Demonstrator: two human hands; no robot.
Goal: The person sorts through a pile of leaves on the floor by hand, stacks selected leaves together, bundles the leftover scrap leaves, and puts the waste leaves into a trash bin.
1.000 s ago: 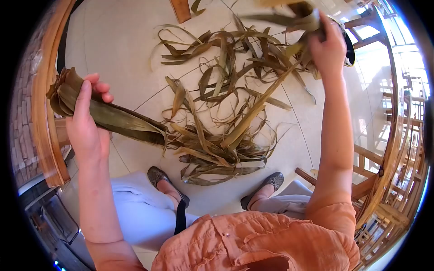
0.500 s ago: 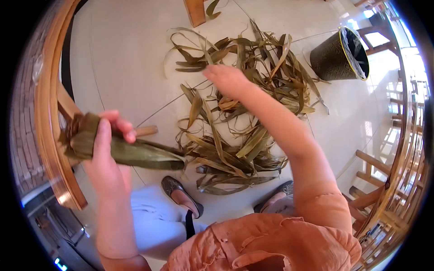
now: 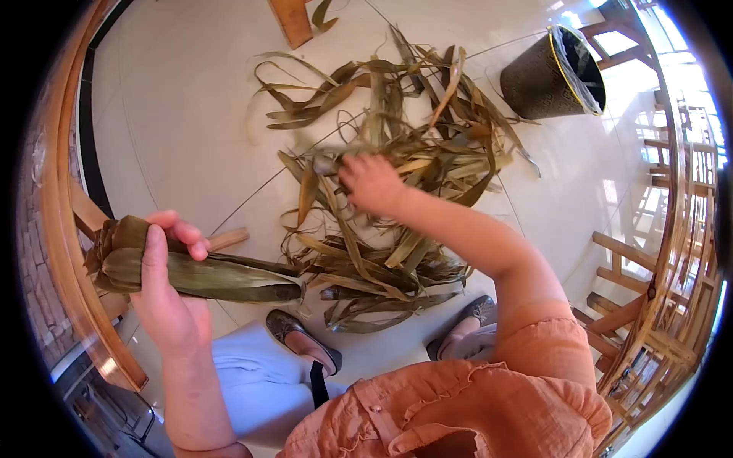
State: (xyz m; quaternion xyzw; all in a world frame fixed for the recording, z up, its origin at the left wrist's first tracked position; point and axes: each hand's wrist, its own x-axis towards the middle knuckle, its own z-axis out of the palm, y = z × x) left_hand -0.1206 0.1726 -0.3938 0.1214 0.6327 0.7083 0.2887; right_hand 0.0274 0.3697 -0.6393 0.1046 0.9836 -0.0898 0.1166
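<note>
My left hand is closed around a thick bundle of long dried leaves, olive green and brown. The bundle lies level, its folded, blunt end at the left and its narrow tips pointing right. My right hand is over the loose leaf pile on the floor, fingers curled. A leaf at its fingertips is smeared by motion and seems gripped; the exact hold is partly hidden.
A dark bin with a yellow rim and plastic liner stands at upper right. Wooden chairs line the right side. A wooden table edge curves along the left. My shoes are close to the pile's near side.
My right hand has moved from the pile's upper left nearer to me, with leaves blurring beside it. My left hand still holds the bundle. The whole view has shifted slightly.
</note>
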